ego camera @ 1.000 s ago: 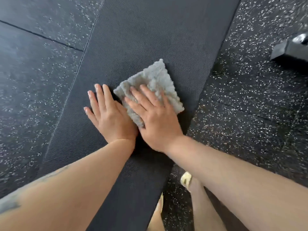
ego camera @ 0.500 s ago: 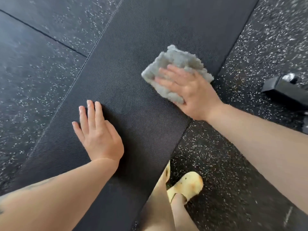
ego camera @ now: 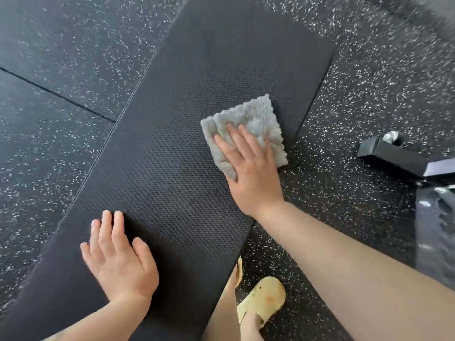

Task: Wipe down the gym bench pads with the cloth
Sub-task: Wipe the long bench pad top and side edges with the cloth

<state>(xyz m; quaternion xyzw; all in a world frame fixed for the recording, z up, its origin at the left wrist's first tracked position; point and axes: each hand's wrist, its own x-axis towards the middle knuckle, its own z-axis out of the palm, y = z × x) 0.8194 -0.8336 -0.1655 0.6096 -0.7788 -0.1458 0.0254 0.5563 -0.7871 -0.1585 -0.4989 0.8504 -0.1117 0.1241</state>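
Pressing the grey cloth flat near the bench pad edge, right hand grip spread, hiding its lower part; left hand grip spread flat on bare surface, yellow sandal below.

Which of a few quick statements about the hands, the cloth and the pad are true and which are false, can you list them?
1. The right hand presses the cloth flat on the pad. True.
2. The left hand also holds a cloth. False: it lies bare and flat on the pad, with nothing under it.
3. The cloth sits near the pad's right edge. True.
4. The cloth is bright red. False: it is grey and fluffy.
5. A yellow shoe shows on the floor beside the pad. True.
6. The two hands touch each other. False: they are well apart.
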